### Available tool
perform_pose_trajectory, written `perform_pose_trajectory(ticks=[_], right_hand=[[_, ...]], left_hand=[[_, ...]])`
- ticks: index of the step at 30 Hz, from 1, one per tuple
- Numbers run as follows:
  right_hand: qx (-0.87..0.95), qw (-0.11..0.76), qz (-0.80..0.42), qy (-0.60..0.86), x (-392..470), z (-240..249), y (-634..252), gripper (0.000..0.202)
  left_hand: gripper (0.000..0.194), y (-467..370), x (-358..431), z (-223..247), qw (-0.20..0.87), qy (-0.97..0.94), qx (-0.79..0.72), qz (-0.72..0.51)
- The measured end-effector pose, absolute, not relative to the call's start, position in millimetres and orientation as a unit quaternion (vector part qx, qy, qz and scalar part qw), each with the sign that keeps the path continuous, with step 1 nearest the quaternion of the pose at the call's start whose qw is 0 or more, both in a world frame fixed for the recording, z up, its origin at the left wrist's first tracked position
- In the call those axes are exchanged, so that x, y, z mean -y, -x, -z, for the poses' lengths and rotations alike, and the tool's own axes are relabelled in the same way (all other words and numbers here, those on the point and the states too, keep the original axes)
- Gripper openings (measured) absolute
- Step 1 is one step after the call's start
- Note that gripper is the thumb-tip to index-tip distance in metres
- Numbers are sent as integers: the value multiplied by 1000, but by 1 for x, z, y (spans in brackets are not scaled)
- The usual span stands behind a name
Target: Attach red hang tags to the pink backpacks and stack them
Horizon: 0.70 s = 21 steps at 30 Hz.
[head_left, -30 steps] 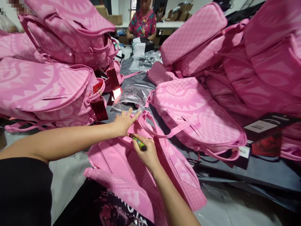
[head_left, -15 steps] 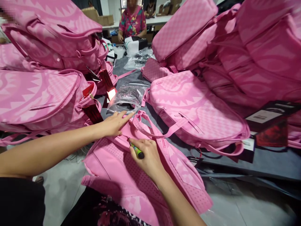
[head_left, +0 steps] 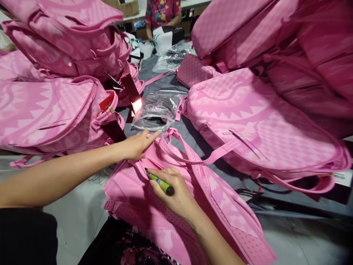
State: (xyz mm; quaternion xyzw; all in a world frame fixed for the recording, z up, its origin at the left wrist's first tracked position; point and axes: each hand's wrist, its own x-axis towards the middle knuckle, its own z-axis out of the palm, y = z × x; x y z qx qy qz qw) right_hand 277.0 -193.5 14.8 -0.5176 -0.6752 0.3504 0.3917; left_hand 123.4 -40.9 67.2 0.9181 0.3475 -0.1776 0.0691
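Note:
A pink backpack (head_left: 165,226) with a dotted mesh panel lies open across my lap and against the table edge. My left hand (head_left: 138,145) holds its top edge, with the index finger stretched out and the thumb near the opening. In my right hand (head_left: 176,189) is a green marker with a black end (head_left: 161,183), its tip pointing at the pink fabric near my left thumb. Whether the tip touches the fabric I cannot tell. A pink strap (head_left: 209,156) loops over the backpack's right side.
Patterned pink backpacks are stacked at left (head_left: 66,36) and right (head_left: 317,48), and another backpack (head_left: 256,121) lies close on the right. Clear plastic bags (head_left: 157,106) rest on the grey table cloth (head_left: 195,136). Dark hang tags (head_left: 113,130) dangle at left. Across the table stands another person (head_left: 162,13).
My right hand with the marker has moved slightly toward me, away from my left thumb. My left hand keeps its hold. The view has tilted downward a little.

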Motion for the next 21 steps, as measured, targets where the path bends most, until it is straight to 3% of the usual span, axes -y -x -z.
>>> perform_pose_trajectory(ticks=[8, 13, 21], right_hand=[[633, 413, -330, 566, 178, -6, -272, 27], [606, 411, -338, 591, 169, 0, -264, 17], [637, 435, -257, 583, 162, 9, -254, 18]], left_hand=[[109, -119, 34, -63, 95, -915, -348, 181], [116, -118, 33, -65, 83, -923, -327, 188], [106, -122, 33, -59, 94, -915, -346, 183]])
